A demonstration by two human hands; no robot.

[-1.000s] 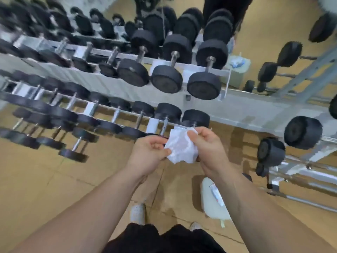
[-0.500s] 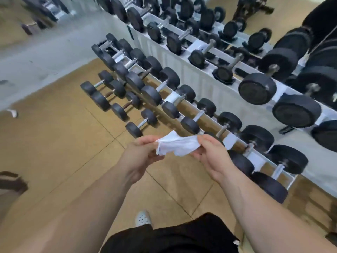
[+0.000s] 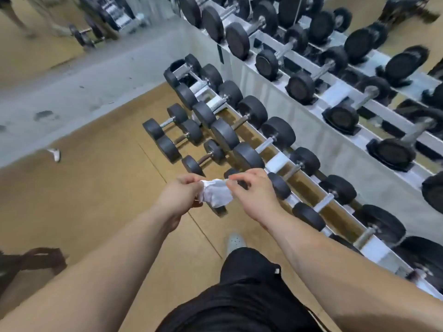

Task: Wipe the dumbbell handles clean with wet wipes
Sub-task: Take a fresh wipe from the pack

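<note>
A crumpled white wet wipe (image 3: 217, 193) hangs between my two hands in front of my chest. My left hand (image 3: 180, 194) pinches its left edge and my right hand (image 3: 251, 192) pinches its upper right edge. Just beyond and below the hands stands the lower rack row (image 3: 275, 161) of black dumbbells with metal handles, running from upper left to lower right. A few small dumbbells (image 3: 172, 134) lie on the floor left of that row. One dumbbell (image 3: 279, 185) sits right behind my right hand, partly hidden.
An upper rack tier (image 3: 335, 92) with larger dumbbells runs along the right. Tan floor mats (image 3: 96, 200) lie to the left, with grey flooring (image 3: 84, 87) beyond. My shoe (image 3: 236, 242) and black shorts (image 3: 242, 298) are below. A dark object (image 3: 36, 259) sits at the left edge.
The view has swung further left along the rack. Both hands still hold the wipe, which now hangs more bunched between them.
</note>
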